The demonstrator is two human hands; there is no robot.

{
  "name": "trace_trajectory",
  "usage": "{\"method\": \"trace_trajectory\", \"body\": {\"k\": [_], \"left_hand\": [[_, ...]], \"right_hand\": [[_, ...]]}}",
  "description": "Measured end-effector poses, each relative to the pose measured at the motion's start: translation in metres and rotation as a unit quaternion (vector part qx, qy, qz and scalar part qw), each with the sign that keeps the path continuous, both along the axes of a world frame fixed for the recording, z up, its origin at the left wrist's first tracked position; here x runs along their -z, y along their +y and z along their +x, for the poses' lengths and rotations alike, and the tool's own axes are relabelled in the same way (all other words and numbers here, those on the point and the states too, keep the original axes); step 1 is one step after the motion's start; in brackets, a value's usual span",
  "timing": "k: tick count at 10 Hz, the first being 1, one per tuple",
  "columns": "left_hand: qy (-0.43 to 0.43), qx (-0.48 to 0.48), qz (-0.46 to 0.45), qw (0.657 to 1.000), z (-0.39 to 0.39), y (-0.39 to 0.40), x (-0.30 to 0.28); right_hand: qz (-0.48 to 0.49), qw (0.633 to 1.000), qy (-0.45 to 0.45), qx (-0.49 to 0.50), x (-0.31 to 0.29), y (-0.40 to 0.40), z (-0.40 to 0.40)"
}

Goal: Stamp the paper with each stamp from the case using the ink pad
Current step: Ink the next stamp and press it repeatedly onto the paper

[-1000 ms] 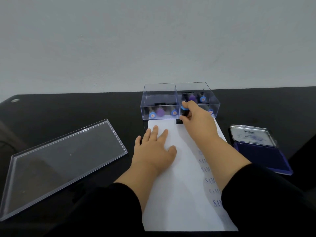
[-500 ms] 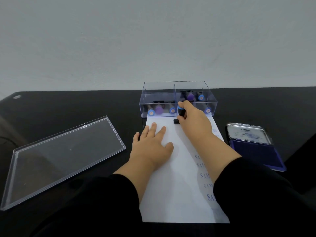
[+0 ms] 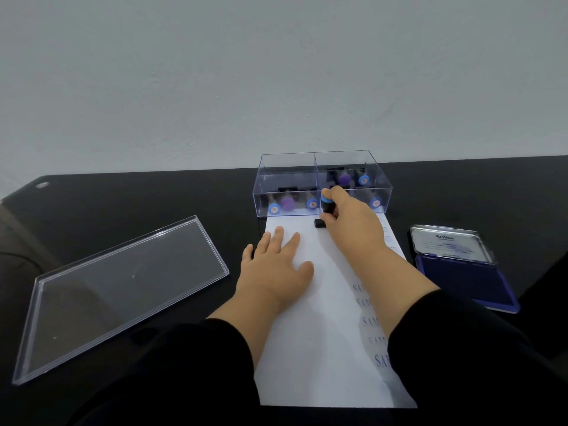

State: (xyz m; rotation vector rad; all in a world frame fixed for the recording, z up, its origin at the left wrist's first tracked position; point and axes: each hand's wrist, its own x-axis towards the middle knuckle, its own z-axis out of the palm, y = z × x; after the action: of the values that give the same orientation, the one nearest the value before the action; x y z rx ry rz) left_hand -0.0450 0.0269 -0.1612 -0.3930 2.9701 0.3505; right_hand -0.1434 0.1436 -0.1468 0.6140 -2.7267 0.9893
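A white sheet of paper (image 3: 322,333) lies on the black table, with blue stamp marks down its right side. My right hand (image 3: 350,219) grips a black stamp with a blue cap (image 3: 326,206), its base pressed on the paper's far end, just in front of the clear stamp case (image 3: 319,161). Several stamps with blue or purple caps stand inside the case. My left hand (image 3: 276,265) lies flat on the paper, fingers spread. The open blue ink pad (image 3: 467,281) sits to the right of the paper.
The clear case lid (image 3: 123,290) lies on the table at the left. A plain grey wall rises behind the table. Black sleeves cover both forearms near the front edge.
The stamp in my right hand has stayed on the paper's far end, shifting slightly left. My left hand has kept flat on the paper. The view has shifted a little.
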Motion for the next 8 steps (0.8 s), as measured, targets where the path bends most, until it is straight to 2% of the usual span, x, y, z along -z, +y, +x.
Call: {"method": "trace_trajectory", "body": {"k": [2, 3, 4, 8], "left_hand": [[0.005, 0.001, 0.002, 1.000, 0.002, 0.000, -0.001], [0.004, 0.001, -0.001, 1.000, 0.001, 0.000, -0.001], [0.004, 0.000, -0.001, 1.000, 0.001, 0.001, -0.001], [0.005, -0.004, 0.002, 1.000, 0.001, 0.001, -0.002]], "right_hand": [[-0.181, 0.982, -0.036, 0.047, -0.010, 0.024, -0.001], [-0.220, 0.973, -0.046, 0.057, -0.012, 0.032, 0.000], [-0.240, 0.968, -0.050, 0.061, -0.013, 0.036, 0.000], [-0.222, 0.972, -0.057, 0.057, -0.016, 0.035, 0.003]]}}
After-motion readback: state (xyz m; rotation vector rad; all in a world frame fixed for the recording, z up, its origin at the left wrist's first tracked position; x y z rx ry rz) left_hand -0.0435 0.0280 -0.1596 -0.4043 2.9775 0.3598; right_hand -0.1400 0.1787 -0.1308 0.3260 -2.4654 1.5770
